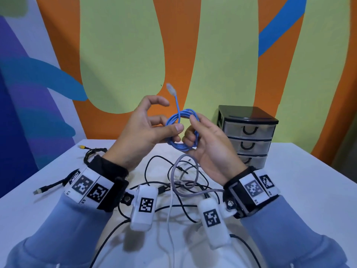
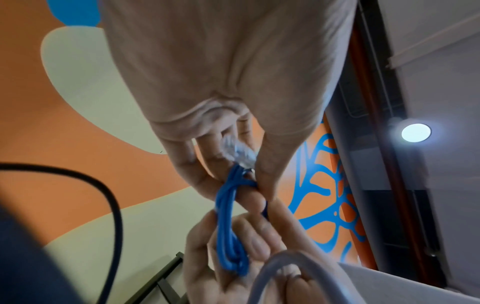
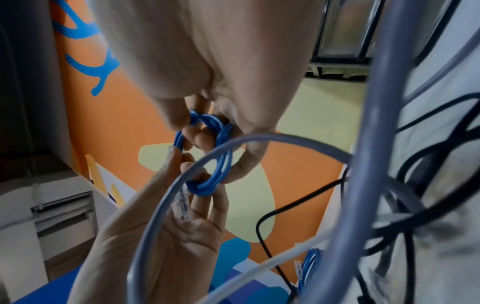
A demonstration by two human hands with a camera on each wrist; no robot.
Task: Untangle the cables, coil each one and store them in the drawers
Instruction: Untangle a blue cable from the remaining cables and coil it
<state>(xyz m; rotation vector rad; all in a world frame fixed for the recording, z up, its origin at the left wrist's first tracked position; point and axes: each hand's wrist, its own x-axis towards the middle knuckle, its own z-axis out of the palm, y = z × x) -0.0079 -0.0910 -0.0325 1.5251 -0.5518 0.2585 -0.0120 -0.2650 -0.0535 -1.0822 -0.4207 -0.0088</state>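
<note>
Blue cable [image 1: 182, 130] nearly coiled; none stored yet, by the look of it

Coil hangs in the air between both hands, its clear plug [image 1: 171, 89] sticking up loose above the left hand [image 1: 142, 130]; right hand [image 1: 207, 144] has fingers curled through and around the coil; left hand pinches the coil's near side, other fingers loosely spread; below the wrists the tangled cables [image 1: 183, 184] lie unsorted on the table [image 1: 299, 190]; beyond the right hand the drawers [image 1: 248, 136] are all shut; most work remains
</note>
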